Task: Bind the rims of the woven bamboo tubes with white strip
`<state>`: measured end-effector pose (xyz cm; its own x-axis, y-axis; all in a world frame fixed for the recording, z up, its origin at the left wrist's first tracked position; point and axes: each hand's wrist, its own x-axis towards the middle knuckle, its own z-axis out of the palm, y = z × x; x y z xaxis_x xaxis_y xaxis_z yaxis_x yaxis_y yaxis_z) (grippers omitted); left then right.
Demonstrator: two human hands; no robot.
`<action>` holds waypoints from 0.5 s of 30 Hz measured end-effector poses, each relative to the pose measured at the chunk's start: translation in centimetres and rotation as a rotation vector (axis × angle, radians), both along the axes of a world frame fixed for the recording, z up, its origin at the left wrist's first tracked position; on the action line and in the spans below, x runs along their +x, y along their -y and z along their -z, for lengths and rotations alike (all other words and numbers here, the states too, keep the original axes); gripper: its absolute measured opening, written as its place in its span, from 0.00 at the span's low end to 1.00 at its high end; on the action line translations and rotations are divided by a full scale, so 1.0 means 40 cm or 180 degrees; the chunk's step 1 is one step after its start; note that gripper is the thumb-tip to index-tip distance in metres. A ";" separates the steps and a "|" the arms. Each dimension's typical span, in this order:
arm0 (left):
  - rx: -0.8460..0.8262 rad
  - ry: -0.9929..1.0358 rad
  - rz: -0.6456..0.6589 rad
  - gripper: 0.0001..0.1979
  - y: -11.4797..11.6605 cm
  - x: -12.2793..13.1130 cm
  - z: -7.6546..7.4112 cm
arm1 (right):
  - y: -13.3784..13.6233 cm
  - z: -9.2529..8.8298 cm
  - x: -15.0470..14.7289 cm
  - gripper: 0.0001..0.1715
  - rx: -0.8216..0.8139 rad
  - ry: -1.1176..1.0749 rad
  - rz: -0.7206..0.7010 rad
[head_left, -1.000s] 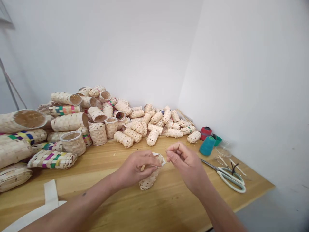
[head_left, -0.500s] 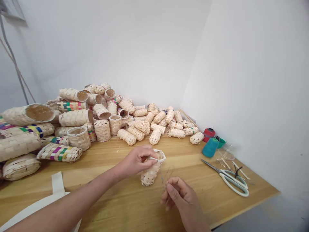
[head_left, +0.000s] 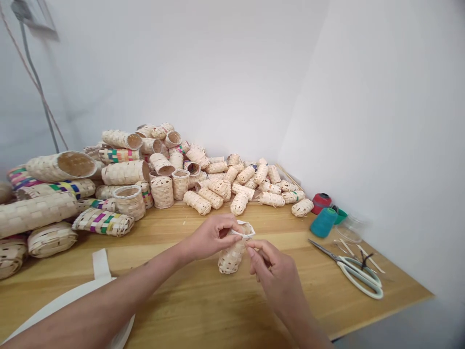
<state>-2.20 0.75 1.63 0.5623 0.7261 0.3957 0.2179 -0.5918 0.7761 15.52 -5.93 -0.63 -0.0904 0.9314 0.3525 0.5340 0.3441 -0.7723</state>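
A small woven basket [head_left: 231, 258] stands tilted on the table, its mouth edged with a white fabric band [head_left: 249, 227]. My left hand [head_left: 214, 237] pinches that band at the near left of the mouth, thumb outside and fingers over the rim. Close to the right side of the rim, my right hand [head_left: 274, 266] is closed in a pinch. Between its fingertips is a thin needle [head_left: 249, 238], only just visible, pointing at the band. The thread is too fine to follow here.
Piled woven baskets [head_left: 125, 172] fill the back left, with smaller ones [head_left: 220, 189] toward the middle. On the right lie scissors [head_left: 358, 274], a teal thread cone [head_left: 323, 223], a red one [head_left: 321, 202] and a clear container [head_left: 351, 228]. A white fabric roll [head_left: 54, 308] lies under my left forearm.
My right hand has risen from below the basket to its rim, bringing the needle against the band. My left hand still grips the rim. The whole view has shifted slightly.
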 end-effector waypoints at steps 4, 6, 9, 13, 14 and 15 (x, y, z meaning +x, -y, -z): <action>-0.0064 0.0033 0.0024 0.10 0.000 0.000 0.000 | -0.007 0.009 0.001 0.13 -0.0005 -0.0019 -0.0030; -0.0065 0.0029 0.0007 0.10 0.001 0.000 -0.001 | -0.009 0.011 0.002 0.14 -0.0047 -0.0050 -0.0022; -0.0045 0.0041 0.0010 0.10 0.003 0.000 -0.003 | -0.011 0.010 0.002 0.15 -0.0098 -0.0086 0.0028; -0.0028 0.0012 -0.0024 0.09 0.002 0.001 0.000 | -0.010 0.009 0.001 0.14 -0.0134 -0.0099 0.0018; -0.0032 0.0009 -0.0035 0.09 0.001 0.002 0.000 | -0.009 0.009 0.001 0.14 -0.0149 -0.0100 0.0007; -0.0037 0.0004 -0.0040 0.09 0.001 0.002 0.001 | -0.009 0.009 0.001 0.14 -0.0163 -0.0106 0.0006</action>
